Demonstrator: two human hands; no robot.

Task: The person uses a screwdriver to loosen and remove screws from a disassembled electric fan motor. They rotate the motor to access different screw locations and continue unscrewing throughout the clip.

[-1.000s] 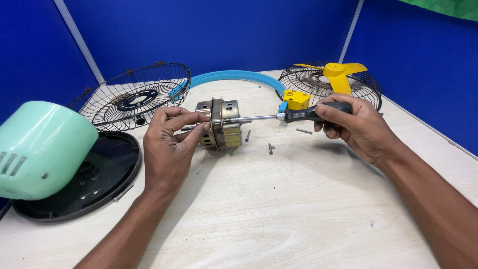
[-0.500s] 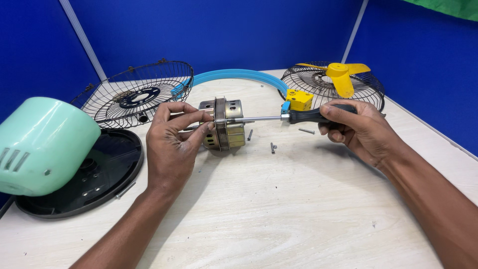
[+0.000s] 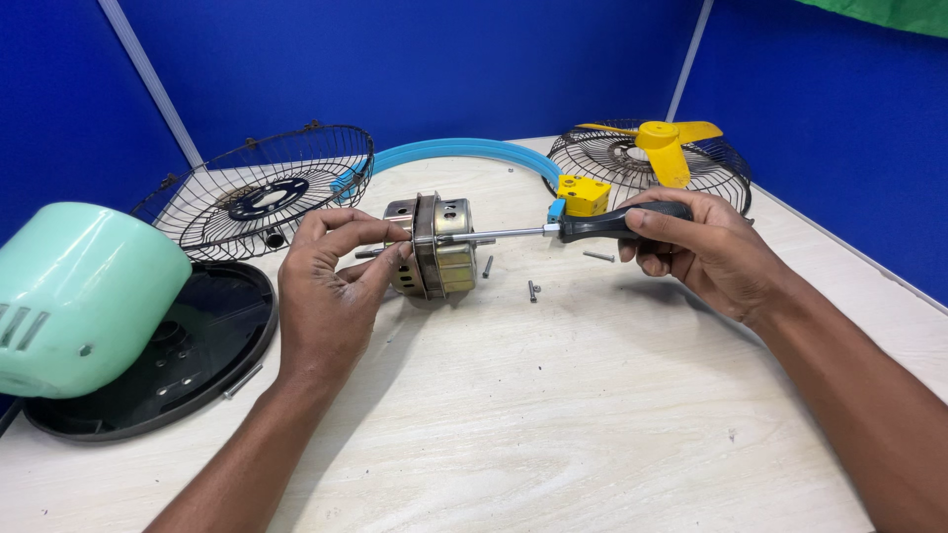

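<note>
A metal fan motor [image 3: 441, 244] lies on its side on the pale wooden table [image 3: 553, 415]. My left hand [image 3: 331, 291] grips its left end, fingers over the housing. My right hand [image 3: 706, 247] holds a black-handled screwdriver [image 3: 617, 224] level, its steel shaft running left to the motor's right face. Two loose screws lie on the table, one [image 3: 487, 266] right beside the motor and one [image 3: 531, 290] a little nearer me. A third screw [image 3: 597, 256] rests below the screwdriver handle.
A mint-green fan housing [image 3: 74, 296] sits on a round black base [image 3: 188, 355] at the left. A wire fan guard [image 3: 262, 188] lies behind. A second guard [image 3: 612, 158] with a yellow blade [image 3: 664, 143], a blue rim band [image 3: 464, 150] and a yellow block [image 3: 583, 194] are at the back right. Blue partition walls surround the table.
Nothing has visibly changed beyond a small shift of the view; both hands keep the same hold on the motor and the screwdriver.
</note>
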